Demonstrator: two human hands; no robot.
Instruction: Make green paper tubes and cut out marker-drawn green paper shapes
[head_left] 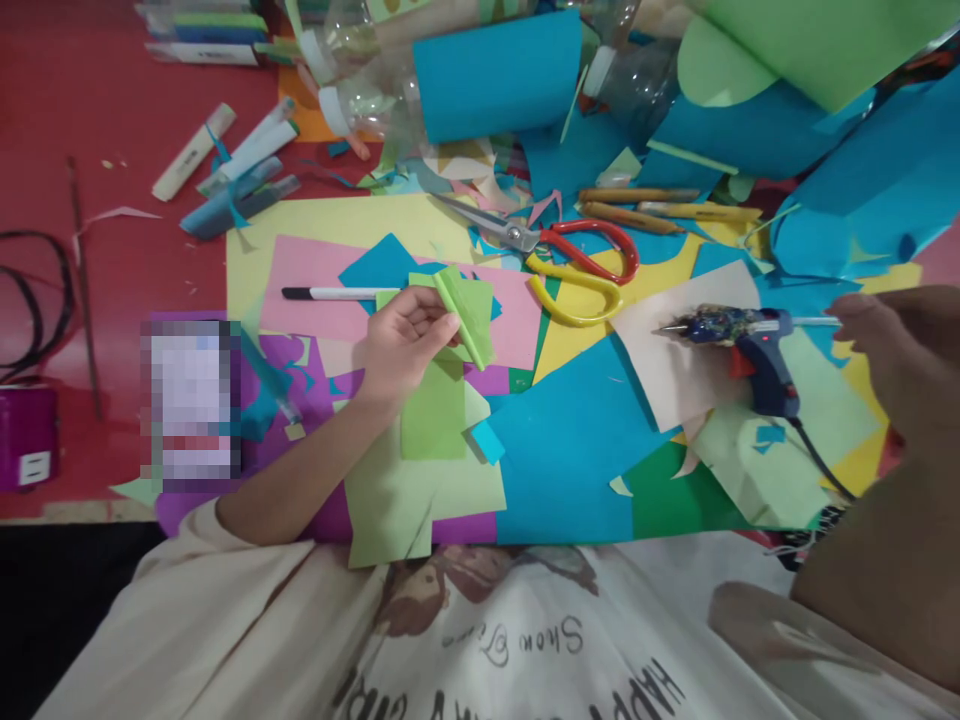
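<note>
My left hand (412, 335) is closed on a light-green folded strip of paper (463, 318), pinched between thumb and fingers. Below it lies a flat green paper piece (433, 415). On the right, a dark-blue hot glue gun (772, 365) with a red trigger rests on a pale pink paper sheet (675, 365), its nozzle pointing left. A bluish glue stick (814, 322) juts from its back end, and the fingertips of my right hand (881, 340) are closed at the stick's end. Red-and-yellow-handled scissors (555, 255) lie partly open between the hands.
A white marker with a black end (341, 294) lies beside my left hand. Plastic bottles wrapped in blue paper (499, 75) fill the back. Pencils (637, 210) and paper scraps lie before them. A pixelated phone-like rectangle (196, 400) is at left; the gun's cord (821, 460) runs right.
</note>
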